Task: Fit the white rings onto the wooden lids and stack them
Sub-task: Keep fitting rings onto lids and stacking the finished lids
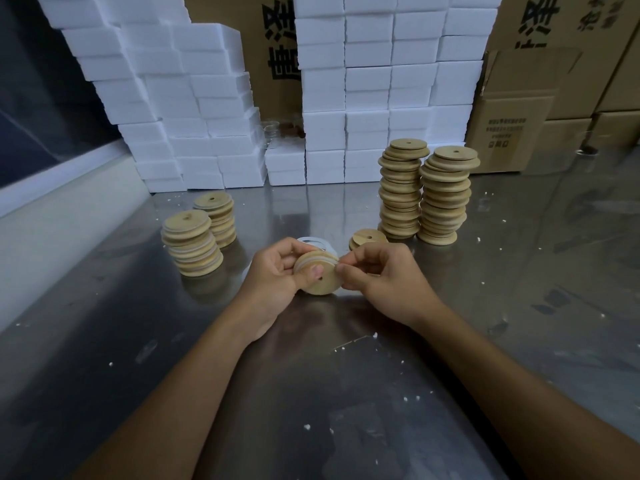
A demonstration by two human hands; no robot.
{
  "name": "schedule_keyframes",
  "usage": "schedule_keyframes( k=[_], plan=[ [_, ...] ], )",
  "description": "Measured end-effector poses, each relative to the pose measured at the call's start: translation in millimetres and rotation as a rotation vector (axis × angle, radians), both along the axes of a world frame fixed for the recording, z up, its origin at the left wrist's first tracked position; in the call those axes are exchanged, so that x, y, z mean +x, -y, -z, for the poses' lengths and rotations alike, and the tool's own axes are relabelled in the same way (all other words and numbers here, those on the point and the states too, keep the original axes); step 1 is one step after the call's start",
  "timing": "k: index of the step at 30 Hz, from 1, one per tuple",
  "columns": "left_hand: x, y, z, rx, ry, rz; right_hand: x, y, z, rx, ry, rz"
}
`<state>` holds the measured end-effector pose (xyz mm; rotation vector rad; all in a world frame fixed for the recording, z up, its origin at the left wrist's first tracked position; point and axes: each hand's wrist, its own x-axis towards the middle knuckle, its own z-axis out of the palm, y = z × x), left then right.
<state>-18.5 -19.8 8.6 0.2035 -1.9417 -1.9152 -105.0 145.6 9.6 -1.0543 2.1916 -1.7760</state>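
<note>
A round wooden lid [323, 283] with a small centre hole and a white ring round its rim is held above the steel table. My left hand [277, 271] grips it, thumb on its face. My right hand [377, 275] pinches the ring at the lid's right edge. Behind the lid lie loose white rings [317, 242] and a short pile of lids [367, 238]. On the left, two stacks of lids with white rings [192, 245] [218, 218] stand. Two tall stacks of plain lids [401, 188] [445, 195] rise on the right.
The steel table [311, 393] is speckled with white foam crumbs. White foam blocks [367, 98] are piled like a wall at the back. Cardboard boxes [512, 126] stand at the back right. A pale ledge [52, 220] runs along the left.
</note>
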Motion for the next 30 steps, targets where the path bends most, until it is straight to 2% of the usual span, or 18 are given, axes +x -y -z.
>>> schedule_keyframes(
  k=[7, 13, 16, 18, 21, 23, 26, 30],
  plan=[
    [4, 1, -3, 0.048, 0.009, 0.025, 3, 0, 1, -0.038, 0.012, -0.017],
    [0, -6, -12, 0.281, -0.048, 0.018, 7, 1, -2, -0.136, 0.016, -0.037],
    [0, -8, -15, 0.326, -0.051, 0.024, 10, 4, -2, -0.166, 0.006, -0.049],
    [0, -11, -16, 0.271, -0.026, 0.000, 11, 5, -2, -0.169, -0.035, -0.019],
    [1, -15, -15, -0.016, -0.055, -0.130, 9, 7, -3, -0.207, -0.061, 0.056],
    [1, -17, -15, -0.142, -0.119, -0.181, 8, 6, -4, -0.222, -0.096, 0.102],
    [0, -18, -17, -0.151, -0.160, -0.226, 8, 6, -4, -0.228, -0.114, 0.117],
    [0, -17, -17, -0.103, -0.150, -0.245, 8, 5, -2, -0.241, -0.011, 0.101]
  ],
)
